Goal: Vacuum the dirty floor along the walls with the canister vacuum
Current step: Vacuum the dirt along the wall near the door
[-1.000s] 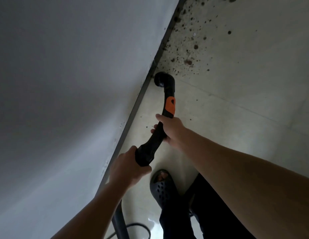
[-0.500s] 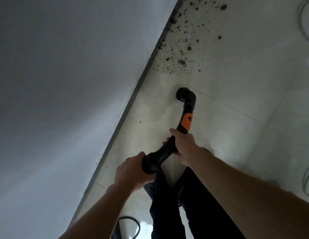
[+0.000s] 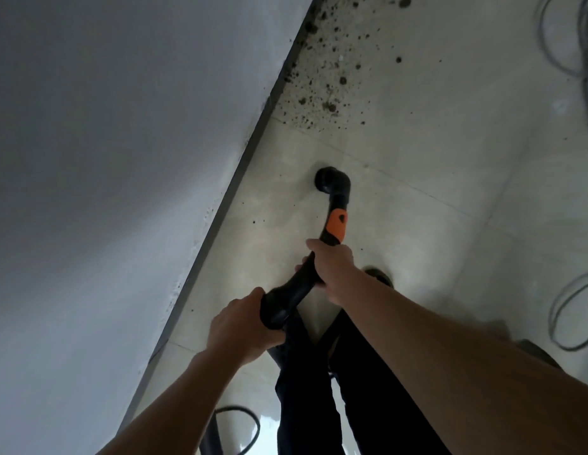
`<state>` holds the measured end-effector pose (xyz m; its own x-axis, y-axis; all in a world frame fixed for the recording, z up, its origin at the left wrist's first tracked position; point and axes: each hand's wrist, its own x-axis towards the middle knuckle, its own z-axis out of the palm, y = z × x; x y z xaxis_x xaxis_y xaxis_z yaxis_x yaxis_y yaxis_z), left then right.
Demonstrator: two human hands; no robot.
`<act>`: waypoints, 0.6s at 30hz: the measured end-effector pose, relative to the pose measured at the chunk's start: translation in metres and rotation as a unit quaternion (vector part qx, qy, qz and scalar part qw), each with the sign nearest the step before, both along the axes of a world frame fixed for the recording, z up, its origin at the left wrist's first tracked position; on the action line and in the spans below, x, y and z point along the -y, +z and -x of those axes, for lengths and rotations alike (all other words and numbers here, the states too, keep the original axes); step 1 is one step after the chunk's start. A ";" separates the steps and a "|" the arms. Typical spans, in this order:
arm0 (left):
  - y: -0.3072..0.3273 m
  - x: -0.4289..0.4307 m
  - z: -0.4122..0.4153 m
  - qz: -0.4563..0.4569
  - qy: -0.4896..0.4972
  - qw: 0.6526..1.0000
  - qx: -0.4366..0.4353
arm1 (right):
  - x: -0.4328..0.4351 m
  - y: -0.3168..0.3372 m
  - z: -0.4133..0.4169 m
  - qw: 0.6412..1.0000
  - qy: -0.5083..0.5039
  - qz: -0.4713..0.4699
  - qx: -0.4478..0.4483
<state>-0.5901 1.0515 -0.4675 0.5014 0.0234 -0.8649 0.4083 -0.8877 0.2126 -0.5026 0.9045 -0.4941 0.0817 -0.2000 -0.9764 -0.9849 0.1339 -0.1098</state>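
Pale grey floor tiles are seen from above, met on the left by a white painted wall along a dark skirting strip. Dark crumbs of dirt are scattered against the skirting at the top, apart from the black curved vacuum handle with an orange slider, whose bent front end is seen over a cleaner tile. The handle's rear end is clasped by the left grip, and its middle, just below the slider, by the right grip, fingers curled round it. Black trouser legs are seen beneath; loose grey cables lie at the right edge.
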 end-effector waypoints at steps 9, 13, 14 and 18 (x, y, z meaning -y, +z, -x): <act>-0.002 0.050 -0.005 0.088 -0.011 0.996 -0.017 | 0.066 -0.002 0.009 0.998 -0.016 0.058 -0.019; 0.009 0.010 0.027 0.027 -0.031 0.998 -0.037 | 0.015 -0.001 0.039 0.998 0.035 0.029 -0.049; 0.012 -0.002 0.037 0.011 -0.030 0.998 -0.048 | 0.001 -0.001 0.048 0.997 0.052 0.025 -0.052; 0.018 -0.035 0.062 -0.030 0.001 0.997 -0.072 | -0.037 0.006 0.066 0.996 0.078 -0.007 -0.047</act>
